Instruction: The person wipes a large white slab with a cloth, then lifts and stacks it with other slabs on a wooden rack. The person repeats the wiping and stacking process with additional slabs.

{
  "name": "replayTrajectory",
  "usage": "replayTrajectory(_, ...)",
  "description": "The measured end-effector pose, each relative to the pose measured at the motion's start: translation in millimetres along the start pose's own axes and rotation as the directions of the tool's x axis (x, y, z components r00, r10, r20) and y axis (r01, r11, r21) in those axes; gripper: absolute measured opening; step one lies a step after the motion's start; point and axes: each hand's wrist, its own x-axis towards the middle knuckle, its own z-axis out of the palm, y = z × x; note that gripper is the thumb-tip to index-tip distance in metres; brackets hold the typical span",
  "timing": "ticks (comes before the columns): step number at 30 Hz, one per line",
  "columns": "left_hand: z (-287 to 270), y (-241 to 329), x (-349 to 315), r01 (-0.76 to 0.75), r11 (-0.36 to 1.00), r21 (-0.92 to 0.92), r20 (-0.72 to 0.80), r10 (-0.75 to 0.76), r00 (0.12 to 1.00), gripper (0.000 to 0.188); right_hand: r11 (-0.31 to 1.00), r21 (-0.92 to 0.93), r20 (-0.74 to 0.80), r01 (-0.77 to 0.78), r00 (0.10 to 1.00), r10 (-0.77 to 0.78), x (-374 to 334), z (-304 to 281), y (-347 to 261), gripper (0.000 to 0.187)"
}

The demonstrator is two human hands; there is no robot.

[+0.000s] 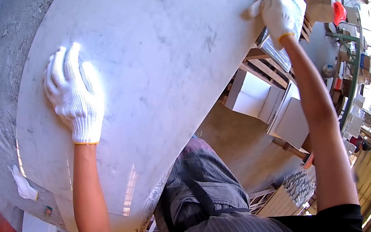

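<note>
A large white slab with grey marble veining (pixel 153 72) and a polished, light-reflecting face spreads in front of me. My left hand (pixel 72 88), in a white knit glove with a yellow cuff edge, lies flat on its left part, fingers stretched out. At the slab's right edge is my right hand (pixel 277 14), gloved alike. Its thumb points left over the top face while the other fingers curl round the edge, their tips hidden. Close to the slab's lower left rim lies a loose white glove (pixel 24 184).
A rough grey surface (pixel 3 93) shows beyond the slab's left side. White boxes or panels (pixel 254 96) and wooden pallets (pixel 269 69) stand on the floor at right. Behind them runs a green metal frame (pixel 354 71). My apron (pixel 209 196) is against the slab's near edge.
</note>
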Motion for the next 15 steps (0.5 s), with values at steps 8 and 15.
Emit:
replayTrajectory(8,3,2,6,0.029,1.000,0.002,-0.017,-0.028,0.999,0.038,0.994,-0.109,0.015,0.023,1.000,-0.022,54,15,34,0.037)
replayTrajectory(15,19,3,6,0.006,1.000,0.030,-0.046,-0.004,0.999,0.039,0.997,-0.033,0.015,0.069,0.998,-0.068,-8,7,-1,0.028)
